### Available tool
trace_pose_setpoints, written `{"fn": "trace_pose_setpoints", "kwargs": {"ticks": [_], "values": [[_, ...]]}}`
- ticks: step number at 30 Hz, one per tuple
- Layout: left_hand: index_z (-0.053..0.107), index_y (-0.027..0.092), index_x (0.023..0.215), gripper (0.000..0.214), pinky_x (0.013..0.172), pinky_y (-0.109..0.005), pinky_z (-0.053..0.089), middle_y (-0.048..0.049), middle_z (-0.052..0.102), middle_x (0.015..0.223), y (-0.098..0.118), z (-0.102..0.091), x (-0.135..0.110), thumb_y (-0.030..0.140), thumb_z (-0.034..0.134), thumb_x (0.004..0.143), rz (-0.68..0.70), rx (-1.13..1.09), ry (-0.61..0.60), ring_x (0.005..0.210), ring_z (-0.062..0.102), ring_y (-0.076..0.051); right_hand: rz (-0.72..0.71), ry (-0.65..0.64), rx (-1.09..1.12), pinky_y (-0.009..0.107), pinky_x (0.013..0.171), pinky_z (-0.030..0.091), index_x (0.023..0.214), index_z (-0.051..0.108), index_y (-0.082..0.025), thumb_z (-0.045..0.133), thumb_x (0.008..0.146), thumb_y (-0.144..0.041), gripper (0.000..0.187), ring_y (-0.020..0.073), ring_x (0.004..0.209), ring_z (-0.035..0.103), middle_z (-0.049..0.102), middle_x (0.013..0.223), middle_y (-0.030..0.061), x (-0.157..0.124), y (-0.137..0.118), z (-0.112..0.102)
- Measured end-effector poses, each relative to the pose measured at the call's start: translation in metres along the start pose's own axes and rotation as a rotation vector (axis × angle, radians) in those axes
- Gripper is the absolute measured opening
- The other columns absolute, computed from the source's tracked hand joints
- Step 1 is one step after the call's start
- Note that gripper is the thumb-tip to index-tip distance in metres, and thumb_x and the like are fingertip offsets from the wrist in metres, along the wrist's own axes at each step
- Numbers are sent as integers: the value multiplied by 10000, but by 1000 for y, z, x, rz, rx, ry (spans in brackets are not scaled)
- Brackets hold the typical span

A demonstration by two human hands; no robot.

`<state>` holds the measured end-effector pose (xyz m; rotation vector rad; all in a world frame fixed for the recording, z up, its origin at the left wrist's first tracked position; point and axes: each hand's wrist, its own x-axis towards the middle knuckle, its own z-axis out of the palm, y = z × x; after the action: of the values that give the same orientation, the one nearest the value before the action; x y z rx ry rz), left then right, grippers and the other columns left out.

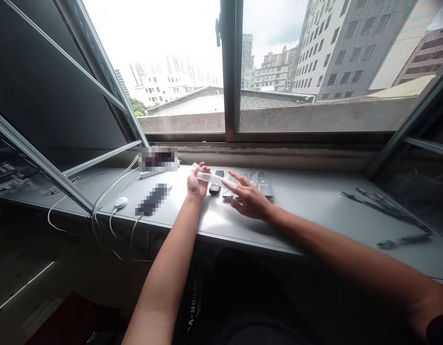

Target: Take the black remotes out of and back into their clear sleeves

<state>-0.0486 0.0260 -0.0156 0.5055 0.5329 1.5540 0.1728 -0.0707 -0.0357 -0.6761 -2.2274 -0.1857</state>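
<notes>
A whitish, translucent strip [210, 178], which looks like tape, spans the gap between my two hands above the table. My left hand [197, 184] is palm up, its fingers curled around the strip's left end. At the strip's right end, my right hand [248, 195] touches it with one finger; its fingers are spread, with no visible pinch. Beneath the strip lies a black remote control [215, 187], partly covered by it. A clear plastic bag [259, 182] with grey contents rests behind my right hand, partly hidden by it.
The light table [308, 206] runs below a window. On the left are a blurred-out phone-shaped item [153, 199], a white round device [121, 202], a white power strip [158, 170] and loose cables [115, 184]. Thin dark rods [383, 206] lie at the right. Metal frame bars [45, 163] slant at left.
</notes>
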Motion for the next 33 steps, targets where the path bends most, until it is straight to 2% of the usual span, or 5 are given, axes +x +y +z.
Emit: {"fn": "trace_pose_setpoints", "kwargs": {"ticks": [3, 10, 22, 27, 33], "values": [[727, 133, 1205, 328, 898, -300, 597, -70, 742, 872, 0, 0, 0, 261, 447, 1090, -8, 12, -34, 826, 740, -166, -24, -9, 8, 730, 1281, 391, 1776, 305, -279, 681, 1054, -190, 819, 357, 1704, 245, 791, 1304, 165, 1, -1, 0], [724, 131, 1190, 390, 867, -294, 603, -84, 765, 903, 1, -1, 0, 296, 374, 1136, 15, -32, -5, 860, 761, -173, -28, -4, -27, 701, 1336, 319, 1790, 237, -236, 643, 1077, -205, 821, 348, 1710, 226, 516, 1690, 215, 2, -6, 1], [726, 99, 1160, 470, 820, -283, 607, -103, 772, 876, 8, -4, 7, 340, 322, 1170, 33, -126, 48, 792, 761, -173, -33, -22, -24, 715, 1341, 306, 1788, 262, -258, 628, 1082, -185, 799, 345, 1698, 261, 554, 1674, 169, 4, -4, 2], [722, 120, 1091, 466, 756, -259, 590, -75, 737, 848, 8, -7, 8, 529, 501, 1120, 57, -126, 24, 777, 738, -168, -21, -24, -11, 703, 1347, 300, 1788, 265, -256, 641, 1076, -191, 807, 342, 1700, 252, 528, 1694, 170, 3, -6, 1], [738, 158, 1092, 402, 664, -216, 535, -15, 637, 715, 7, -13, 15, 408, 430, 1154, 45, -97, 84, 633, 627, -117, -57, -35, -8, 710, 1354, 277, 1770, 318, -199, 619, 1093, -197, 740, 316, 1707, 222, 762, 1420, 168, 3, -5, 1]]}}
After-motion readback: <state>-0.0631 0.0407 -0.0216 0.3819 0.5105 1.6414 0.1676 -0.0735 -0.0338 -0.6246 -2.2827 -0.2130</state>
